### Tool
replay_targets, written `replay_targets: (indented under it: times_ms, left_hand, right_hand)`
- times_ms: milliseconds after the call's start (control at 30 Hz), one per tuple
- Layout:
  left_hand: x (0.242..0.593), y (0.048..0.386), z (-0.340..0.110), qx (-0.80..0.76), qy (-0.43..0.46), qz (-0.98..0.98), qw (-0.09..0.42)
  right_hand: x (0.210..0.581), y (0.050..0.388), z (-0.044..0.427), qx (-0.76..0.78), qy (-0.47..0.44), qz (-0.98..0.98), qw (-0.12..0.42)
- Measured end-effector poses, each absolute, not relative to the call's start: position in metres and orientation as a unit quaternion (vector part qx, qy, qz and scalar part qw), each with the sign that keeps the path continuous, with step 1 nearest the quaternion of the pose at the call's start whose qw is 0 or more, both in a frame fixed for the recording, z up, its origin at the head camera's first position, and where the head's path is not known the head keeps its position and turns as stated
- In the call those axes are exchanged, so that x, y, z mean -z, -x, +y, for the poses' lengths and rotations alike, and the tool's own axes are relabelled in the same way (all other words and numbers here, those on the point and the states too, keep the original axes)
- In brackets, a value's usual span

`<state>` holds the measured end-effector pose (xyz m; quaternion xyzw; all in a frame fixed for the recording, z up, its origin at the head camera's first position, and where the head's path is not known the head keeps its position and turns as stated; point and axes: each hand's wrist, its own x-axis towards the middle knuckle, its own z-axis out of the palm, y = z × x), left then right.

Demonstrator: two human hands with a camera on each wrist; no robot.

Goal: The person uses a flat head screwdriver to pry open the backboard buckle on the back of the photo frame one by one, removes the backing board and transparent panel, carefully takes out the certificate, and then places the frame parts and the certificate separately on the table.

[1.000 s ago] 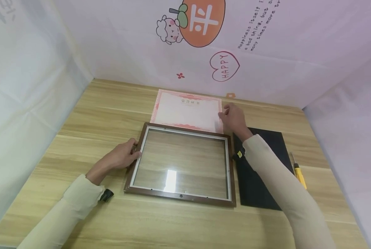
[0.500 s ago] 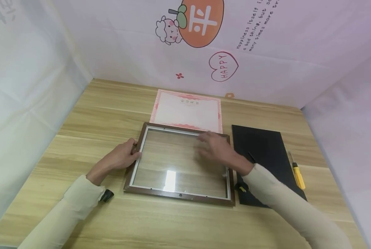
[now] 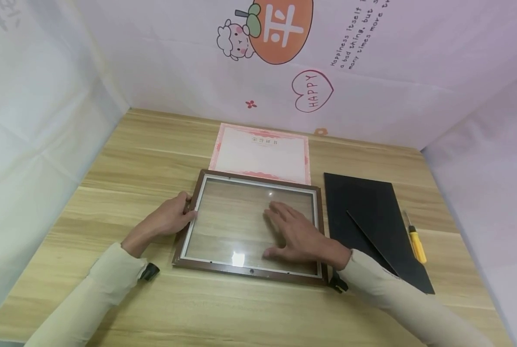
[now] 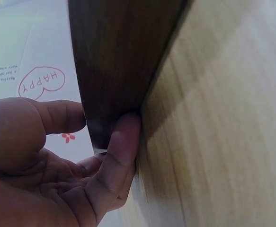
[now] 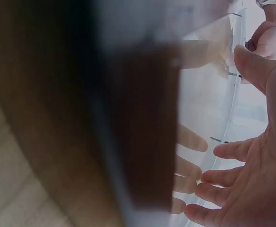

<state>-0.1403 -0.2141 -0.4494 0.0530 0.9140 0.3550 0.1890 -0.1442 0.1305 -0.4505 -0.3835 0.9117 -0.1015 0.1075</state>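
Observation:
A brown picture frame point(image 3: 251, 273) with a silver inner rim and a clear pane point(image 3: 230, 217) lies flat on the table. At its left side my left hand point(image 3: 167, 217) grips the edge. The left wrist view shows the thumb of the left hand point(image 4: 66, 175) at one face of the frame point(image 4: 114, 56) and fingers along its side. Over the right part of the pane, my right hand point(image 3: 297, 236) is spread with straight fingers, holding nothing. Its fingers point(image 5: 223, 177) face their reflections in the right wrist view; whether they touch the pane I cannot tell.
Behind the frame lies a pink-bordered paper certificate point(image 3: 262, 156). To the right is a black board point(image 3: 358, 197) with a thin dark slanting strip point(image 3: 371, 243) on it. A yellow-handled screwdriver point(image 3: 417, 246) lies beside the board. Fabric walls point(image 3: 176, 72) surround the wooden table point(image 3: 154, 159).
My right hand has come from the certificate's right edge back over the pane, its fingers now spread. More of the black board shows. My left hand and the frame have stayed put.

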Motion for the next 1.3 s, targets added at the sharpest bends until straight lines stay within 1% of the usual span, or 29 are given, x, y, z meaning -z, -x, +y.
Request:
replay_targets:
  times_ms: [233,600,867,1067,1300]
  left_hand:
    - [0.451,0.140,-0.215,-0.352,-0.057,0.914,0.192]
    - [0.448,0.142,-0.216,-0.341,-0.076,0.920,0.179]
    - [0.450,0.141,-0.217,-0.345,-0.077,0.918,0.180]
    - [0.447,0.141,-0.216,-0.347,-0.068,0.917,0.183]
    - [0.446,0.141,-0.214,-0.340,-0.063,0.920,0.184]
  right_hand:
    - [0.451,0.142,0.128,0.078,0.387,0.907,0.147]
    - [0.450,0.141,0.125,0.048,0.419,0.895,0.146]
    - [0.451,0.140,0.118,0.025,0.407,0.896,0.176]
    - [0.449,0.139,0.113,0.002,0.407,0.898,0.169]
    - [0.448,0.138,0.111,0.012,0.400,0.901,0.168]
